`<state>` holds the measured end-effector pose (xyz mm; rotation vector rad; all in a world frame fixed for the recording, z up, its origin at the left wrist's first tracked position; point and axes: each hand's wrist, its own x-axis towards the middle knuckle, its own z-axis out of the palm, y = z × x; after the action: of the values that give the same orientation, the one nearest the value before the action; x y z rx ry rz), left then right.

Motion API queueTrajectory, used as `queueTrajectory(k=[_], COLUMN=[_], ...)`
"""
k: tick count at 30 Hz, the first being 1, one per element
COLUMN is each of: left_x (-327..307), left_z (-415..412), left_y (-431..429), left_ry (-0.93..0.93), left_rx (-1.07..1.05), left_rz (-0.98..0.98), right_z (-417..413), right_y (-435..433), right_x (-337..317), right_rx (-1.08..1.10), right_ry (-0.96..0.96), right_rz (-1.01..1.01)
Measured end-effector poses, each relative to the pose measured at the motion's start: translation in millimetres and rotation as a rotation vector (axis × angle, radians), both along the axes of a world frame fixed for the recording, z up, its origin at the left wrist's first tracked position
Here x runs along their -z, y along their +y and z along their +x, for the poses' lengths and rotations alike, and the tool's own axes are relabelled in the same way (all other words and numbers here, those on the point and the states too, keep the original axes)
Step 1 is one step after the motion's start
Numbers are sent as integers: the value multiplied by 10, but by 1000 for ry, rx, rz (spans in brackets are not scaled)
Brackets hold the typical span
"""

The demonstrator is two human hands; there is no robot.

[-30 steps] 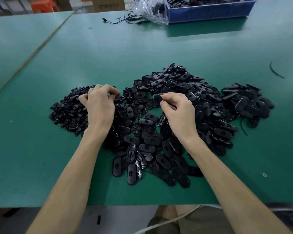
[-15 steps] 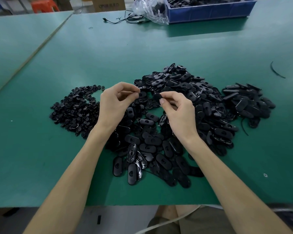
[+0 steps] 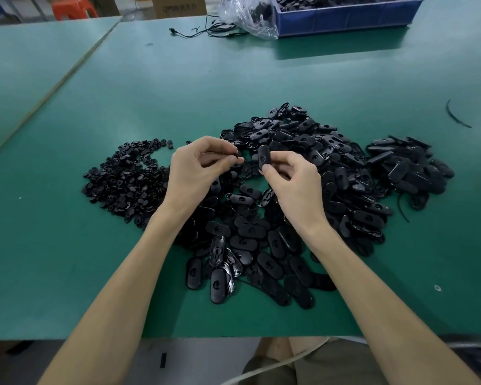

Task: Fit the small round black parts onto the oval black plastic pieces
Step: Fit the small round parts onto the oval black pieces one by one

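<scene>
Broad green surface [image 3: 261, 79], matte, butted at left against a second green surface [image 3: 25, 65] along a pale seam. At the far edge, a blue bin [image 3: 345, 19] heaped with black parts, a crumpled clear bag [image 3: 247, 16] against its left end, a thin black cable [image 3: 206, 30] just beside. Beyond, an orange stool [image 3: 72, 8] and a cardboard box [image 3: 178, 5]. Alone at right, a curved black strip [image 3: 456, 115].

At left, a heap of small round black parts [image 3: 122, 179], glossy and knobbly. In the middle, a big heap of oval black plastic pieces [image 3: 247, 240]: flat, smooth-faced, a small opening in each, some flipped to show ribbed undersides. Further right, a smaller separate heap of ovals [image 3: 406, 168].

Left grip [image 3: 197, 168] narrow, pinching one small round part [image 3: 234, 154] between thumb and forefinger, above the heaps. Right grip [image 3: 295, 184] holding one oval piece [image 3: 263, 159] upright by its lower end, just beside the round part, a slim gap between.
</scene>
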<state>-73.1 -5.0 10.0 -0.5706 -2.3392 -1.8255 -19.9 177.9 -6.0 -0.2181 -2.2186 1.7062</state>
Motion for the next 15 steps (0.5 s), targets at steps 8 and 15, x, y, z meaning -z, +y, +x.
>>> queueTrajectory(k=[8,15], left_x=[-36,-33], left_z=[33,74], left_y=[19,49], left_ry=[-6,37], left_rx=[-14,-14], left_rz=[-31,-93], right_z=[12,28], right_y=[9,11], right_x=[-8,-17], right_rx=[1,-15], right_ry=[0,-4], right_rz=[24,13])
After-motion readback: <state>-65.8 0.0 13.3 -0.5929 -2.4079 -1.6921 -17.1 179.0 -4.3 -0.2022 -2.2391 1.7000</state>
